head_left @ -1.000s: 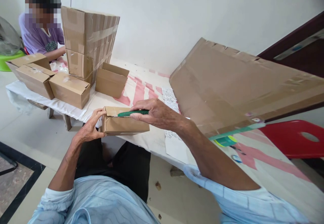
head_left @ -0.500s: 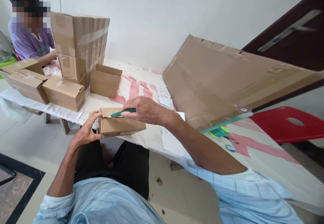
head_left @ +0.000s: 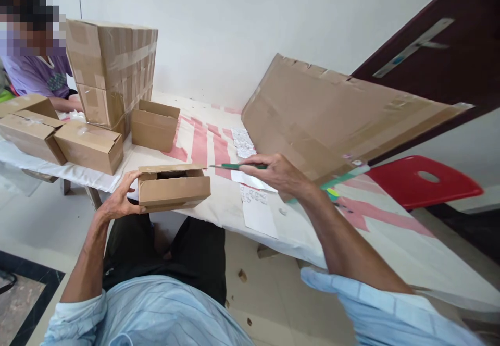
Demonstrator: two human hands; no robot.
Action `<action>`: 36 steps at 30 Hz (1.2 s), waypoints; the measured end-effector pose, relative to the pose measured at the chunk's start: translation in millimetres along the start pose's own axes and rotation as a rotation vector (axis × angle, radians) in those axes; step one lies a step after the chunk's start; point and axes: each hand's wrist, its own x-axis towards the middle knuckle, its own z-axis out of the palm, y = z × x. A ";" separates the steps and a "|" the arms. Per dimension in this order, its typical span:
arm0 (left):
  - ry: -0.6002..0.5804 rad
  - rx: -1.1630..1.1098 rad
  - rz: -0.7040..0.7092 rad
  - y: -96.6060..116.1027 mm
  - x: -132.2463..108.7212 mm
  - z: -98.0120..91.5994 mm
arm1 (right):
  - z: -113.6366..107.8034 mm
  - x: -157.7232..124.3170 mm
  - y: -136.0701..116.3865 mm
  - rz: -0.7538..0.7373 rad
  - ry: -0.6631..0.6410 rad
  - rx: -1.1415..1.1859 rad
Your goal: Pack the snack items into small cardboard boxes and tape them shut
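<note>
A small brown cardboard box point(head_left: 174, 189) rests at the near edge of the table, its top flaps slightly parted. My left hand point(head_left: 117, 200) grips the box's left end, fingers curled around it. My right hand point(head_left: 279, 173) is closed on a green utility knife point(head_left: 234, 167), held just to the right of the box and above the table, blade pointing left. White paper slips point(head_left: 258, 210) lie under that hand.
A large flattened cardboard sheet point(head_left: 332, 116) leans on the table at right, before a red plastic stool point(head_left: 425, 182). Stacked taped cartons point(head_left: 111, 70) and several small boxes point(head_left: 88, 145) sit at left, where another person point(head_left: 35, 70) sits. A dark door point(head_left: 441, 64) stands at right.
My right hand has drawn the green knife off the top of the box and away to the right. The box flaps now stand slightly open. My left hand stays on the box.
</note>
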 end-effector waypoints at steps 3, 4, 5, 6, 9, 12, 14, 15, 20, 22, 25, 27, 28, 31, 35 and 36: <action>-0.057 0.032 0.008 4.2 5.2 -8.8 | 33.3 -22.6 24.7 0.148 0.105 0.035; -0.070 0.047 0.011 6.1 7.9 -10.7 | 51.9 -30.4 31.0 0.200 0.138 0.035; -0.080 0.064 0.009 7.6 10.7 -12.1 | 72.3 -37.8 36.2 0.265 0.172 0.022; -0.089 0.080 0.004 8.5 13.4 -13.2 | 92.8 -44.4 40.4 0.300 0.198 0.014; -0.108 0.094 -0.020 7.5 19.8 -15.9 | 140.0 -55.7 46.3 0.342 0.241 0.011; -0.127 0.069 -0.053 5.8 23.8 -19.2 | 151.4 -48.5 39.9 0.332 0.279 0.034; -0.143 0.047 -0.079 7.3 26.4 -21.4 | 142.5 -35.0 26.4 0.255 0.285 0.070; -0.149 0.035 -0.091 8.7 27.7 -22.3 | 135.7 -27.0 17.0 0.181 0.268 0.089; -0.150 -0.091 -0.139 9.9 30.3 -26.5 | 108.7 -3.0 -37.0 -0.274 0.020 0.066; -0.127 -0.174 -0.150 5.6 29.0 -28.5 | 108.8 -11.1 -50.8 -0.375 0.073 -0.021; -0.103 -0.251 -0.162 -0.6 28.3 -29.4 | 120.1 -42.0 -59.5 -0.502 0.258 -0.200; -0.126 -0.257 -0.152 -1.9 30.1 -27.8 | 129.3 -65.6 -61.3 -0.556 0.295 -0.275; -0.143 -0.252 -0.148 -1.6 31.5 -26.5 | 132.6 -75.2 -62.1 -0.575 0.294 -0.282; -0.166 -0.213 -0.164 1.7 35.5 -22.4 | 133.9 -86.0 -64.7 -0.604 0.257 -0.213; -0.165 -0.199 -0.178 7.9 36.4 -21.1 | 119.5 -59.1 -70.5 -0.543 0.078 -0.095; -0.165 -0.202 -0.180 9.1 35.9 -21.4 | 115.6 -48.1 -73.3 -0.520 0.022 -0.096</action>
